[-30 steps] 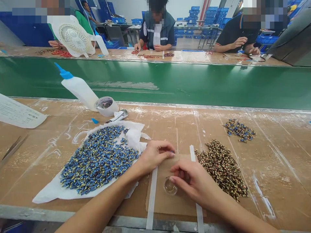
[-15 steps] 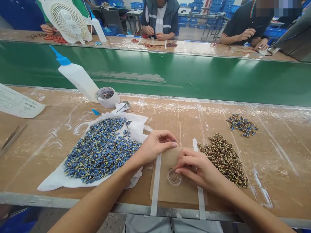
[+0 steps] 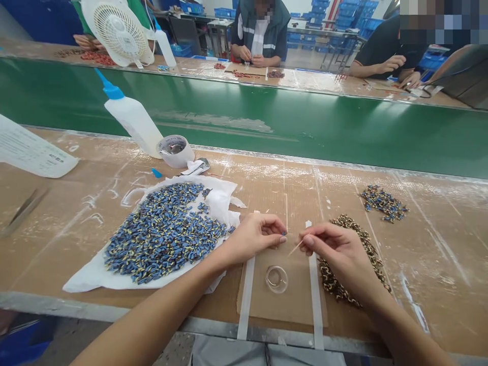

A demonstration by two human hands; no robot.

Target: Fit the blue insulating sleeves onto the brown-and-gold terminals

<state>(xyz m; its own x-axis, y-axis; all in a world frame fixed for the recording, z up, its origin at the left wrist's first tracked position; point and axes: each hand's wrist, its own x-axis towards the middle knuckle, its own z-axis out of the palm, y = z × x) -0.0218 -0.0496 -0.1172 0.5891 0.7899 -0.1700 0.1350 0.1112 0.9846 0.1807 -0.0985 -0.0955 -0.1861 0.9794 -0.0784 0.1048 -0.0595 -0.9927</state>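
Points left hand [image 3: 254, 235] to three o'clock and right hand [image 3: 340, 250] to ten o'clock, with fingertips [image 3: 282, 239] pinched on both.

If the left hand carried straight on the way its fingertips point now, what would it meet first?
Probably the fingertips of the right hand, or the thin stick they pinch, just across a gap from the left hand; depth is unclear in this single view.
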